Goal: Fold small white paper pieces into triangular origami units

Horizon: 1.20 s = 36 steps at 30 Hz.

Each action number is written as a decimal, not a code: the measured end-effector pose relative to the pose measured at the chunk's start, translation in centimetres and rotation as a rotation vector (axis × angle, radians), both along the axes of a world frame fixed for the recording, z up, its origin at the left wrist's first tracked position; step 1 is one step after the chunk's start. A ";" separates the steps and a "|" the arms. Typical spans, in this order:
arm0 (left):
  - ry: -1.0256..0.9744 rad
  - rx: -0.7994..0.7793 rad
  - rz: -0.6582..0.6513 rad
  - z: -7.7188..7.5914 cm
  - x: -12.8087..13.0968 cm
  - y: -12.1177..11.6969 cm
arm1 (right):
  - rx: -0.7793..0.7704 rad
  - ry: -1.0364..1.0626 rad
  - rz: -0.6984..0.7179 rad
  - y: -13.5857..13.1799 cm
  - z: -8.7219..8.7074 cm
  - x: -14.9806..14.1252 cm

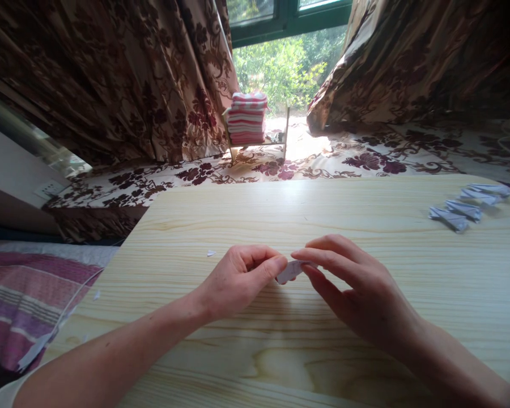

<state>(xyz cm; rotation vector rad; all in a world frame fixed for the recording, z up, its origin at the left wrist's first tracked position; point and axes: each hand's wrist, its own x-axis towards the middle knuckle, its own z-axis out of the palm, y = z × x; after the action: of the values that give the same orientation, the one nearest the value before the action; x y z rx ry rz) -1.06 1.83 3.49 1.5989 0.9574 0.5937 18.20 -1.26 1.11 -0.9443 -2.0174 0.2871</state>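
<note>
Between my two hands, just above the middle of the wooden table [174, 317], is a small piece of folded white paper [289, 272]. My left hand [246, 277] pinches its left end between thumb and fingers. At the other end, my right hand [344, 277] grips the paper between thumb and fingertips. Faint lines show on its face. Fingers cover both ends, so its full shape is hidden. Several folded paper pieces [454, 214] lie in a cluster at the table's far right.
A small paper scrap [211, 253] lies left of my hands. Beyond the table, a small rack [287, 136] with stacked red-and-white striped cloths [247, 119] stands on the flowered window ledge [365, 161]. Patterned curtains [153, 73] hang beside the window. A striped purple cloth [21, 300] lies at left.
</note>
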 end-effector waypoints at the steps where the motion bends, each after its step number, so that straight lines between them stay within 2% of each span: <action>1: 0.008 -0.001 0.003 0.1 0.0 0.0 | -0.002 0.004 0.007 0.0 0.0 0.0; 6: -0.019 -0.093 -0.024 -0.1 -0.1 0.0 | 0.015 0.020 0.005 0.0 0.2 -0.2; 11: -0.201 -0.262 -0.039 -0.1 0.7 0.4 | 0.031 0.033 0.010 0.3 0.1 0.1; 15: -0.365 -0.431 -0.056 0.4 2.1 1.3 | 0.055 0.091 -0.074 0.5 0.3 0.8; 21: -0.457 -0.624 -0.100 0.5 3.3 2.3 | 0.107 0.118 -0.149 0.5 1.1 1.4; 27: -0.463 -0.552 -0.014 0.8 3.4 2.0 | 0.053 0.116 -0.168 0.0 1.5 1.1; 36: -0.387 -0.405 0.063 0.6 3.7 1.6 | -0.012 0.157 -0.188 0.2 0.8 1.1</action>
<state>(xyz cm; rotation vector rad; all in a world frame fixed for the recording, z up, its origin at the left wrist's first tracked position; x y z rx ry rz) 2.62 3.44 4.10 1.0496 0.7779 0.6741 19.27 -1.05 1.92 -1.0773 -1.7729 0.2616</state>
